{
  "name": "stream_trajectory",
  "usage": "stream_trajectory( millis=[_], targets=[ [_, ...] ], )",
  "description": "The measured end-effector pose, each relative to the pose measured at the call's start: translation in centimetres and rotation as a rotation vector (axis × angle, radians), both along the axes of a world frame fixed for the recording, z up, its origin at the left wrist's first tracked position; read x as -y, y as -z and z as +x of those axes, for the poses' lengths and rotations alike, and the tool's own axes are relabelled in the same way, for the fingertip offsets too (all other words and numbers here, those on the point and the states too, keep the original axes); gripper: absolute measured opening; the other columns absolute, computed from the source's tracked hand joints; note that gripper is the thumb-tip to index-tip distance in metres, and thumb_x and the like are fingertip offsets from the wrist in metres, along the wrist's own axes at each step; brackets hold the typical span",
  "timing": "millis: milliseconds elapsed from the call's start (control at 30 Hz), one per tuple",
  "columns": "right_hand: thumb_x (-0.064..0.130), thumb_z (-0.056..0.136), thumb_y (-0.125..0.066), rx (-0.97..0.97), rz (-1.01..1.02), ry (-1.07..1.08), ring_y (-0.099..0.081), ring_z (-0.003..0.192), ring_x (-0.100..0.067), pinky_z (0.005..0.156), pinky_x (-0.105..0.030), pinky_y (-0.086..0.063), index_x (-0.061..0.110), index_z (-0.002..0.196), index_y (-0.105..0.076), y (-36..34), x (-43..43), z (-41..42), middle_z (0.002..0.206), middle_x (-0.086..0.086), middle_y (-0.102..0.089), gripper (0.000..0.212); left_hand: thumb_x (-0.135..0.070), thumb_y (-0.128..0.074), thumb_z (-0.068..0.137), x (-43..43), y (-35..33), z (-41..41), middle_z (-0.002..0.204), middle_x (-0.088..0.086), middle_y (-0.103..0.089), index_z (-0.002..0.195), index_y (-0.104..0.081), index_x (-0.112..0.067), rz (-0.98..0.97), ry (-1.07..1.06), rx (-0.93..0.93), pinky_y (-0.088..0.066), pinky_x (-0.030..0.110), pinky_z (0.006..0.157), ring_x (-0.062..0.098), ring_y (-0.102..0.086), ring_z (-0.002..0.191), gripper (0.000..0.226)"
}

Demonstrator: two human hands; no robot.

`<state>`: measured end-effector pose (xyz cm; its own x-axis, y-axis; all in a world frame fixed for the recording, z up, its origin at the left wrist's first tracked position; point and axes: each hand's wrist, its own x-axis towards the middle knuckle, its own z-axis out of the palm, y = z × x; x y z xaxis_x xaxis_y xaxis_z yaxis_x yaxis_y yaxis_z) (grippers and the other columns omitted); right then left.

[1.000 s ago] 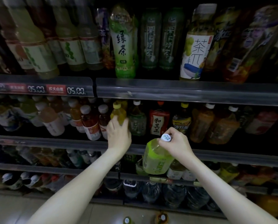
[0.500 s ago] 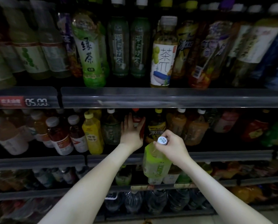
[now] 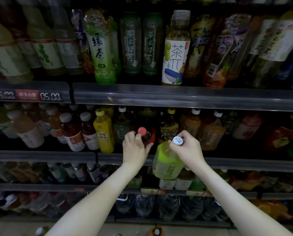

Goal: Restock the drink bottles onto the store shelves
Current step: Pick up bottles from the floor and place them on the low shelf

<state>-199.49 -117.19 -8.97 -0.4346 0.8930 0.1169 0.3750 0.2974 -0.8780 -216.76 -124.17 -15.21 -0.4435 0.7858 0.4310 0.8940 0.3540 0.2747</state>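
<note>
Grips differ by hand: the left hand [image 3: 135, 150] wraps the rounded shoulder of a dark bottle [image 3: 148, 136] with a smooth red cap [image 3: 141, 130]. That bottle tilts outward on the middle shelf [image 3: 40, 156], between a dark green bottle [image 3: 122, 128] and a yellow-and-black labelled bottle [image 3: 168, 130]. The right hand [image 3: 189, 149], close by but not touching the left, pinches the white cap [image 3: 177, 140] of a translucent green tea bottle [image 3: 166, 166], which hangs before the shelf's glossy plastic rail.

The left hand [image 3: 134, 151] now grips the red-capped bottle [image 3: 146, 135], tipped forward.
</note>
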Motion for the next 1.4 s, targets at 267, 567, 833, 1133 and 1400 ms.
stream_trajectory(
  millis=[267,567,833,1133,1400],
  targets=[
    [0.03,0.085,-0.068,-0.042,0.057,0.074,-0.049,0.057,0.001,0.049,-0.015,-0.034,0.017,0.078,-0.049,0.5,1.3,0.6,0.068,0.007,-0.056,0.024,-0.047,-0.059,0.09,1.9,-2.1,-0.5,0.102,0.008,-0.057,0.131,-0.051,-0.019,-0.05,0.111,0.041,-0.048,0.034,0.052,0.032,-0.063,0.076,0.05],
    [0.031,0.091,-0.06,-0.102,0.178,0.191,-0.053,0.068,-0.005,0.056,-0.023,-0.037,0.021,0.086,-0.05,-0.6,1.0,1.2,0.075,0.009,-0.056,0.016,-0.029,-0.057,0.095,3.4,-4.9,-2.4,0.09,0.004,-0.056,0.111,-0.057,-0.012,0.246,0.085,0.231,-0.044,0.031,0.06,0.021,-0.056,0.075,0.024],
    [0.031,0.093,-0.058,-0.178,0.304,0.235,-0.053,0.074,0.001,0.063,-0.02,-0.037,0.022,0.094,-0.049,-0.4,0.3,-2.6,0.082,0.014,-0.054,0.012,-0.031,-0.061,0.091,7.6,-8.5,-4.5,0.085,-0.005,-0.059,0.101,-0.056,-0.022,0.411,-0.002,0.353,-0.036,0.024,0.066,0.011,-0.054,0.078,0.014],
    [0.028,0.093,-0.058,-0.12,0.2,0.212,-0.059,0.094,-0.029,0.072,-0.028,-0.037,0.01,0.103,-0.051,1.7,-0.8,-11.2,0.098,-0.005,-0.06,0.021,-0.035,-0.065,0.087,11.0,-8.1,-7.9,0.075,-0.008,-0.058,0.092,-0.056,-0.03,0.292,-0.036,0.323,-0.041,0.027,0.059,0.005,-0.053,0.064,0.012],
    [0.041,0.097,-0.049,0.361,0.347,0.108,-0.045,0.119,-0.034,0.092,-0.043,-0.044,0.015,0.129,-0.045,2.1,-3.7,-14.7,0.133,-0.013,-0.042,0.042,-0.037,-0.064,0.088,10.4,-6.5,-8.6,0.073,-0.006,-0.058,0.091,-0.056,-0.028,0.236,-0.041,0.399,-0.04,0.025,0.057,0.007,-0.054,0.063,0.011]
  ],
)
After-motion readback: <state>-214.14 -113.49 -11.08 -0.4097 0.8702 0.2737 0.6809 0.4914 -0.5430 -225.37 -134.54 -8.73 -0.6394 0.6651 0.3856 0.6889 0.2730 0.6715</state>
